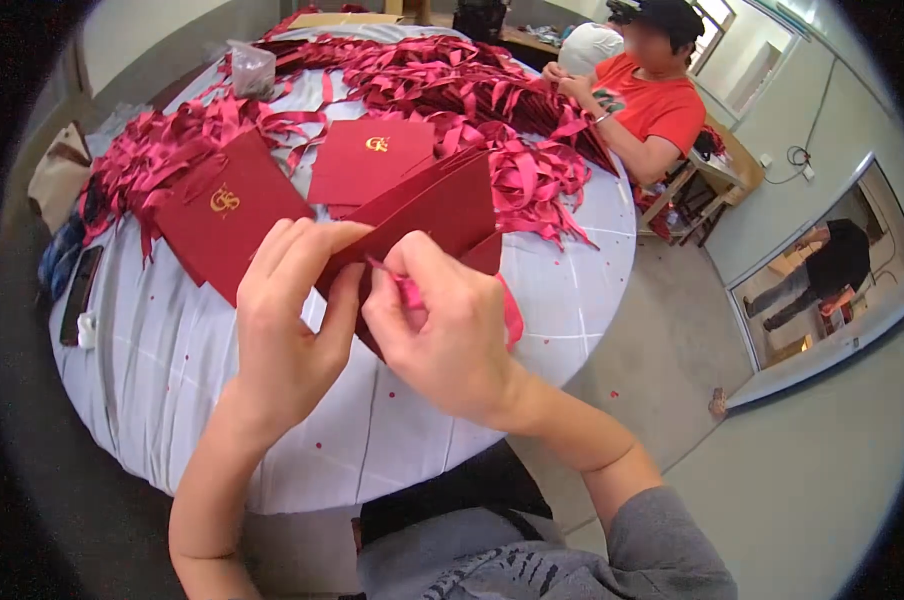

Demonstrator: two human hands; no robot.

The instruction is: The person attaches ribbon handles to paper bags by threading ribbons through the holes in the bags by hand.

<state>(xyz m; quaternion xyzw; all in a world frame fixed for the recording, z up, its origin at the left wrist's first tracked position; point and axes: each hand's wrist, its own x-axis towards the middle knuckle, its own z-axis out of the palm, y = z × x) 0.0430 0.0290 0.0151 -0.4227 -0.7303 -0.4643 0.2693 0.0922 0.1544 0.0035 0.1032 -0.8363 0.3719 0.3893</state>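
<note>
A dark red paper gift bag (454, 212) is held up tilted over the table, seen from its edge side. My left hand (284, 315) grips its near edge between thumb and fingers. Closed in a pinch, my right hand (447, 325) holds a pink-red ribbon (412, 292) against the bag; the ribbon's loose part hangs behind that hand. Exactly where the ribbon meets the bag is hidden by my fingers. Just left of my left hand lies a flat red bag (227, 205) with a gold emblem. Another emblem-marked red bag (357, 160) lies beyond the held one.
A round table with a white cloth (372, 460) carries heaps of ribboned bags (442, 80). A phone (80, 295) and a small white case (87, 330) lie at its left edge. Across the right side, a person in a red shirt (652, 105) works with both hands.
</note>
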